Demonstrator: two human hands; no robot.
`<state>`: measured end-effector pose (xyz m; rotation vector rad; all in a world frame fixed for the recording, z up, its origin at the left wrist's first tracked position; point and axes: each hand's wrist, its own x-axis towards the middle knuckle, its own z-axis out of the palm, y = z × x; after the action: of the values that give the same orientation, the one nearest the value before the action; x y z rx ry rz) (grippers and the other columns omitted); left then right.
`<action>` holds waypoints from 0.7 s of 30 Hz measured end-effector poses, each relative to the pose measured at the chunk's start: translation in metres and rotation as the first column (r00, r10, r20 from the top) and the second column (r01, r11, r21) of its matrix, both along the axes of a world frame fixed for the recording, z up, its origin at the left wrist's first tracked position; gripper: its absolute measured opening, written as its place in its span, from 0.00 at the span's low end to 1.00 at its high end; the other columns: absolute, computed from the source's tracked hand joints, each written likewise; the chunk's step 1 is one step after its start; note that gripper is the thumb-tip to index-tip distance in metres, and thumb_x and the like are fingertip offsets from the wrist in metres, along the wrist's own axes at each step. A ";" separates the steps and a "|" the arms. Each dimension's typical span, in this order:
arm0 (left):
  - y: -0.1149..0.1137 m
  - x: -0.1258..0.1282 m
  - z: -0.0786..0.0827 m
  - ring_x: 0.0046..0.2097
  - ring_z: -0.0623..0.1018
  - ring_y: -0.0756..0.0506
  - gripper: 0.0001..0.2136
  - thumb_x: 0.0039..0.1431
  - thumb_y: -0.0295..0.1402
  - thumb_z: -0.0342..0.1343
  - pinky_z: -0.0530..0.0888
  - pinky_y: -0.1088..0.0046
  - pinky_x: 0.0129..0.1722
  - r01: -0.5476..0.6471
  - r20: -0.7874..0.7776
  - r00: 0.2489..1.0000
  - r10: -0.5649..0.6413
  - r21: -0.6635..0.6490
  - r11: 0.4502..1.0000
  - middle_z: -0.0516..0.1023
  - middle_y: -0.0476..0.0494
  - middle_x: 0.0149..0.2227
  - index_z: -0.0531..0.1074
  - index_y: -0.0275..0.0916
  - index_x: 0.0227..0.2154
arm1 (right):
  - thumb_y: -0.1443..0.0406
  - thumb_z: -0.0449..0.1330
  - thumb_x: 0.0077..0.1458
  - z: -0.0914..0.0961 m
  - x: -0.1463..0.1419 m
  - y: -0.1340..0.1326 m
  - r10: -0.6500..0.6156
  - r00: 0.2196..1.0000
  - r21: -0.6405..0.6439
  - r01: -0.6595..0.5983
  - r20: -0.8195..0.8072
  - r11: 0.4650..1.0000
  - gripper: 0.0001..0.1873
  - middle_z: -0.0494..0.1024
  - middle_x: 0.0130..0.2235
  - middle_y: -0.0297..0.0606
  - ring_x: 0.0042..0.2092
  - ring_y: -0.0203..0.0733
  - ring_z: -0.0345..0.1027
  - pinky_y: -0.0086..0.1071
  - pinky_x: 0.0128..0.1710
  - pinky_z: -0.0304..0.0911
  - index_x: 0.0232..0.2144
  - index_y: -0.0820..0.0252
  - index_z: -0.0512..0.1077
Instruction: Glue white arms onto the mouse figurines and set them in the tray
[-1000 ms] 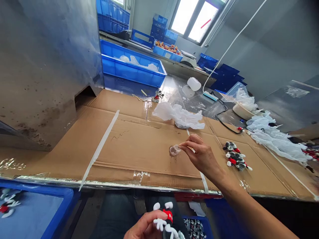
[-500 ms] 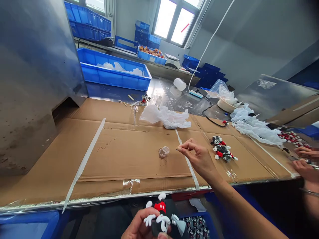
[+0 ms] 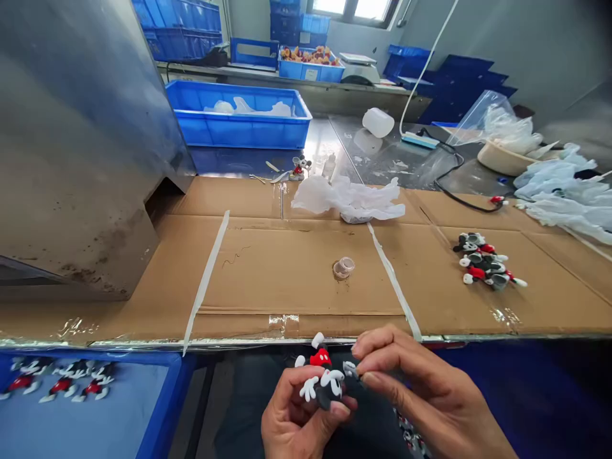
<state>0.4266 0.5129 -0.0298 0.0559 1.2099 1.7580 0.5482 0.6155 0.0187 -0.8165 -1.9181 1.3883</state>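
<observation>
My left hand (image 3: 306, 414) is closed around a mouse figurine (image 3: 329, 382) with a black and white head, red shorts and white gloves. The figurine is tipped over, with one white foot upward, just in front of the table edge. My right hand (image 3: 411, 376) is pinched at the grey piece (image 3: 350, 369) on the figurine's right side and covers part of it. Whether a small thing is between those fingertips is hidden. On the cardboard beyond my hands stands a small clear cup (image 3: 344, 267).
Several mouse figurines (image 3: 488, 261) lie on the cardboard at right. A blue tray (image 3: 157, 408) with more figurines is low at left. White plastic bags (image 3: 354, 197), a metal housing (image 3: 81, 159), a blue bin (image 3: 243, 132) and a black cable (image 3: 459, 156) are around the table.
My right hand has moved from beside the clear cup, where it pinched a tiny dark thing, down to the figurine. My left hand still holds the figurine. The view has turned left and down.
</observation>
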 end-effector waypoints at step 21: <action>-0.005 0.003 0.008 0.23 0.80 0.48 0.19 0.28 0.37 0.80 0.77 0.77 0.24 -0.057 -0.010 0.998 0.057 -0.107 0.993 0.82 0.48 0.23 0.80 0.39 0.25 | 0.63 0.61 0.68 -0.011 -0.008 -0.007 0.014 0.999 0.096 -0.018 0.044 0.995 0.10 0.80 0.36 0.36 0.38 0.41 0.77 0.29 0.39 0.73 0.33 0.53 0.79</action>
<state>0.4295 0.5082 -0.0220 -0.0364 1.3202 1.7402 0.5403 0.6083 0.0074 -0.7930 -2.0123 1.2860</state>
